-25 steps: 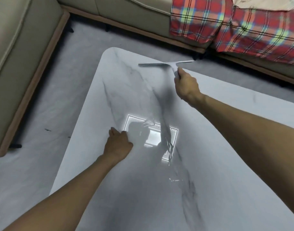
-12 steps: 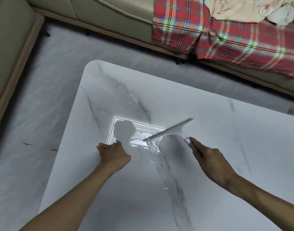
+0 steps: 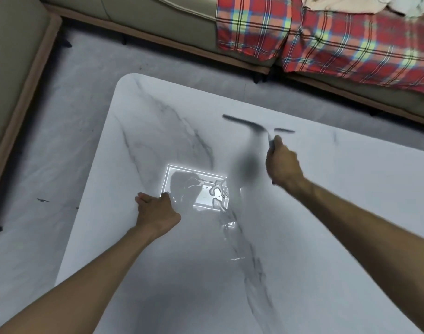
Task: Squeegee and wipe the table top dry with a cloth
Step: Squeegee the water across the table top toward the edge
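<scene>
The white marble table top (image 3: 326, 213) fills the middle of the view. My right hand (image 3: 282, 163) grips the handle of a squeegee (image 3: 256, 126), whose blurred blade lies across the far part of the table. A streak of water (image 3: 221, 201) glistens in the bright ceiling-light reflection near the centre and trails toward me. My left hand (image 3: 155, 213) rests on the table as a loose fist beside that reflection, holding nothing that I can see. No cloth shows on the table.
A beige sofa (image 3: 158, 18) runs along the far side, covered at the right by a red plaid blanket (image 3: 326, 39) with pale fabric on it. Another sofa section (image 3: 8, 80) stands at the left. Grey marble floor (image 3: 61, 141) surrounds the table.
My right hand has carried the squeegee from the wet centre back up to the far side of the table. My left hand stayed in place. The view shifted slightly.
</scene>
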`<action>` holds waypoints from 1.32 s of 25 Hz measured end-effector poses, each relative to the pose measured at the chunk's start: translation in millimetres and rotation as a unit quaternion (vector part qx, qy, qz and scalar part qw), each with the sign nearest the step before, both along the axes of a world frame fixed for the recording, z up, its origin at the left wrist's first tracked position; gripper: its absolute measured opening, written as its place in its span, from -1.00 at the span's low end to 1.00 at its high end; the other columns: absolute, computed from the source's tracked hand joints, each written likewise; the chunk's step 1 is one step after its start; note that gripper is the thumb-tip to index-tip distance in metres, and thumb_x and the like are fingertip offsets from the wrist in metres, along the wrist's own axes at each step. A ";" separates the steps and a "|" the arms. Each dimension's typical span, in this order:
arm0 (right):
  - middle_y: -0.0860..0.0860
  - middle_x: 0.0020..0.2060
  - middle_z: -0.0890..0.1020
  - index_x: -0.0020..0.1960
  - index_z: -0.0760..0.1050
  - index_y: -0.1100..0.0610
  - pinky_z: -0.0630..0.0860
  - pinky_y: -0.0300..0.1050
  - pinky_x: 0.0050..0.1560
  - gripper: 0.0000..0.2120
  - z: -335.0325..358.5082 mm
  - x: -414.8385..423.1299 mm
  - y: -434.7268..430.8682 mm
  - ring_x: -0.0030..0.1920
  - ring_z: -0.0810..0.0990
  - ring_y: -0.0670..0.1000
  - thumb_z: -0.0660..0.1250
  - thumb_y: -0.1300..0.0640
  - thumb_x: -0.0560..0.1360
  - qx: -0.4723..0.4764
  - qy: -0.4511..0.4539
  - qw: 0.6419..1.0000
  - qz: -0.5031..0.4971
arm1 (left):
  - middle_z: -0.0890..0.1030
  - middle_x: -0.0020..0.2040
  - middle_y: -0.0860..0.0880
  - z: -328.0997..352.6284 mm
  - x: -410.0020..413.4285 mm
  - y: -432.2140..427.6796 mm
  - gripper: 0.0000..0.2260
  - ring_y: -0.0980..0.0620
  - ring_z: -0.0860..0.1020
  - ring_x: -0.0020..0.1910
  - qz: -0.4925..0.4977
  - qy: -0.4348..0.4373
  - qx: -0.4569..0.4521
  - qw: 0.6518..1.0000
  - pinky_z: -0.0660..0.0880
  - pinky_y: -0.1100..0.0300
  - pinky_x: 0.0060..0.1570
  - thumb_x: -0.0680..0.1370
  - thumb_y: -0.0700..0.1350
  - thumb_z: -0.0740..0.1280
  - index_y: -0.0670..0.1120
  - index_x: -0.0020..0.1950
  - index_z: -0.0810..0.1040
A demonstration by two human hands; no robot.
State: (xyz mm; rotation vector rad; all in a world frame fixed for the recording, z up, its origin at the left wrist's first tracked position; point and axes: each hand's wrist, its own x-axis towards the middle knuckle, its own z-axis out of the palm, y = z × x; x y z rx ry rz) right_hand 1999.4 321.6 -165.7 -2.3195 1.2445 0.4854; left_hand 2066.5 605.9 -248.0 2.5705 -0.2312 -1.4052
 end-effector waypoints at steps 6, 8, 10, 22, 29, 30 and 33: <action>0.15 -0.22 0.55 0.30 0.27 -0.01 0.53 -0.04 -0.42 -0.72 37.7 -106.7 47.3 -0.37 0.49 0.15 -0.01 0.12 0.61 0.130 0.074 0.988 0.035 | 0.00 0.48 -0.46 3.0 -20.9 9.7 -0.60 -0.39 -0.05 0.52 0.046 -0.013 -0.001 0.999 0.10 -0.12 0.48 0.51 -0.17 0.17 -0.24 0.33 0.25; 0.06 -0.30 0.48 -0.09 0.35 -0.02 0.44 -0.16 -0.56 -0.81 53.7 -100.2 33.7 -0.45 0.42 0.09 0.00 0.07 0.61 0.184 0.049 0.982 -0.009 | 0.19 0.36 -0.40 5.5 -49.5 17.1 -0.70 -0.39 0.13 0.44 0.069 -0.015 -0.004 0.998 0.22 -0.12 0.42 0.46 -0.21 0.16 -0.22 0.18 0.32; 0.07 -0.28 0.47 -0.19 0.29 0.04 0.37 -0.22 -0.56 -0.79 55.2 -69.2 10.8 -0.42 0.40 0.07 0.02 0.07 0.61 0.176 0.000 0.984 -0.034 | 0.08 0.44 -0.43 3.9 -81.9 26.4 -0.65 -0.38 0.03 0.49 0.079 -0.018 -0.010 0.997 0.15 -0.11 0.46 0.44 -0.23 0.15 -0.23 0.23 0.33; 0.27 -0.07 0.61 0.48 0.19 0.04 0.48 0.09 -0.11 -0.60 -21.7 4.2 91.3 -0.05 0.54 0.32 0.01 0.10 0.64 0.120 -0.094 0.946 0.285 | -0.19 0.49 -0.48 -19.9 -98.2 26.5 -0.58 -0.39 -0.23 0.51 0.116 -0.024 -0.023 0.993 0.10 -0.15 0.48 0.41 -0.22 0.14 -0.20 0.28 0.28; 0.08 -0.17 0.63 0.55 0.01 -0.22 0.43 -0.02 -0.24 -0.50 -1.7 -113.7 31.3 -0.19 0.55 0.22 0.01 0.03 0.65 0.052 0.034 0.903 0.426 | -0.19 0.50 -0.45 -6.6 -91.7 26.5 -0.62 -0.35 -0.23 0.53 0.094 -0.005 -0.023 0.995 0.16 -0.15 0.45 0.46 -0.16 0.16 -0.22 0.25 0.29; 0.06 -0.19 0.63 0.55 0.01 -0.23 0.43 -0.02 -0.23 -0.50 4.1 -129.0 17.9 -0.20 0.55 0.21 0.01 0.03 0.65 0.039 0.045 0.903 0.425 | -0.19 0.50 -0.46 -4.6 -90.7 25.7 -0.62 -0.35 -0.23 0.53 0.089 0.000 -0.020 0.996 0.16 -0.15 0.45 0.46 -0.14 0.16 -0.22 0.25 0.29; -0.01 -0.26 0.61 0.52 0.06 -0.28 0.51 -0.01 -0.19 -0.52 19.3 -156.7 -12.9 -0.22 0.55 0.15 0.03 -0.01 0.64 0.031 0.062 0.919 0.388 | -0.14 0.48 -0.51 -1.3 -88.9 23.0 -0.61 -0.40 -0.20 0.52 0.083 0.007 -0.013 0.996 0.13 -0.14 0.46 0.47 -0.15 0.15 -0.25 0.27 0.29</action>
